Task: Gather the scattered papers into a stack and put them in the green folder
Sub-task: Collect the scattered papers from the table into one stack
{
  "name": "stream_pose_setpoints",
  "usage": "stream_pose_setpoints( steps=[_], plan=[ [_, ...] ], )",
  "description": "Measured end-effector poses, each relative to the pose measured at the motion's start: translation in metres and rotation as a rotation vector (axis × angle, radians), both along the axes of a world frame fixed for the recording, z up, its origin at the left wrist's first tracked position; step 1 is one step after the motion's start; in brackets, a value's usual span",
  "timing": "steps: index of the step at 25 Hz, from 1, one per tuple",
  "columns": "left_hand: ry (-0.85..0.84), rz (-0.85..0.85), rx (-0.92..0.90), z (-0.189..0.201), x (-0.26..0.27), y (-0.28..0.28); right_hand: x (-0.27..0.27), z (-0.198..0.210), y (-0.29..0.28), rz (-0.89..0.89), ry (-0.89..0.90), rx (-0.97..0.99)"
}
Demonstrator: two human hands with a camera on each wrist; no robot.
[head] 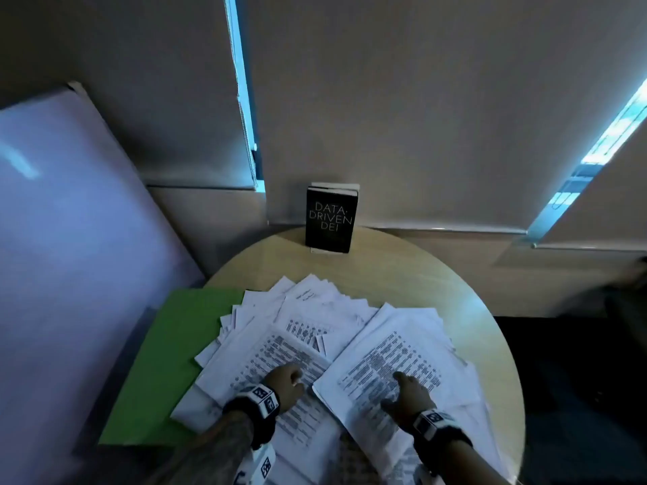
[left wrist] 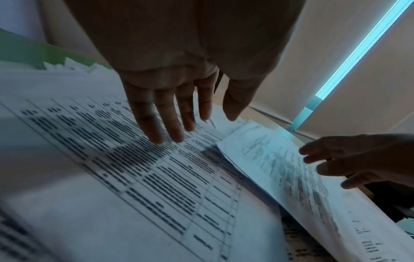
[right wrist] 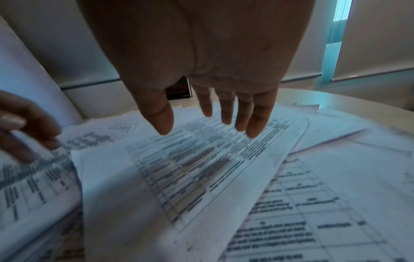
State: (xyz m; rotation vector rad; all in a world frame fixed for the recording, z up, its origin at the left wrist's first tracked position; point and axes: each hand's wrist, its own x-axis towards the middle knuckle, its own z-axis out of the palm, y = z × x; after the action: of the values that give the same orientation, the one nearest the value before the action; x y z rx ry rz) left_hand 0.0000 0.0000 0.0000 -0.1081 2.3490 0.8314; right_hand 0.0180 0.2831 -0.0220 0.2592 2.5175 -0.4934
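Several printed papers [head: 315,327] lie fanned and overlapping across the round table, and the left ones overlap the green folder [head: 168,365], which lies flat at the table's left. My left hand [head: 285,379] is palm down with straight fingers over a tabled sheet [left wrist: 125,168] in the left pile. My right hand [head: 408,392] is spread flat over the top sheet [right wrist: 179,168] of the right pile. In the wrist views both hands [left wrist: 177,120] [right wrist: 212,122] hold nothing; whether the fingertips touch the paper is unclear.
A black book [head: 329,220] stands upright at the table's far edge against the wall. A large white board [head: 63,239] leans at the left, beside the folder. The bare wooden table top [head: 402,274] shows beyond the papers. Window blinds hang behind.
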Motion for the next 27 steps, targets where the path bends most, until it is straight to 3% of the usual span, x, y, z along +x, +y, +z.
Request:
stream_pose_setpoints(
  steps=[3, 10, 12, 15, 17, 18, 21, 24, 27],
  plan=[
    [-0.028, -0.004, 0.017, -0.014, -0.008, 0.024, 0.003, -0.012, -0.015, 0.014, -0.003, 0.111],
    [-0.095, 0.111, 0.08, -0.037, -0.03, 0.064, 0.017, -0.041, -0.024, 0.068, 0.064, -0.017],
    [-0.119, 0.17, 0.105, -0.045, -0.029, 0.064, 0.018, -0.042, -0.015, -0.208, 0.193, -0.036],
    [-0.147, 0.336, 0.211, -0.052, -0.025, 0.053, 0.009, -0.041, 0.006, -0.826, 0.249, -0.226],
    [-0.177, 0.417, 0.263, -0.055, -0.017, 0.046, 0.001, -0.047, 0.01, -1.012, 0.166, -0.425],
    [-0.191, 0.435, 0.277, -0.056, -0.011, 0.044, -0.001, -0.047, 0.008, -1.02, 0.124, -0.506],
    [-0.282, 0.51, 0.329, -0.049, 0.008, 0.039, -0.009, -0.047, 0.008, -0.754, 0.114, -0.562],
    [-0.4, 0.746, 0.567, -0.056, 0.021, 0.012, -0.012, -0.033, -0.001, -0.435, 0.045, -0.606],
    [-0.3, 0.982, 0.602, -0.058, 0.041, -0.02, -0.018, -0.027, -0.027, -0.101, -0.022, -0.573]
  ],
)
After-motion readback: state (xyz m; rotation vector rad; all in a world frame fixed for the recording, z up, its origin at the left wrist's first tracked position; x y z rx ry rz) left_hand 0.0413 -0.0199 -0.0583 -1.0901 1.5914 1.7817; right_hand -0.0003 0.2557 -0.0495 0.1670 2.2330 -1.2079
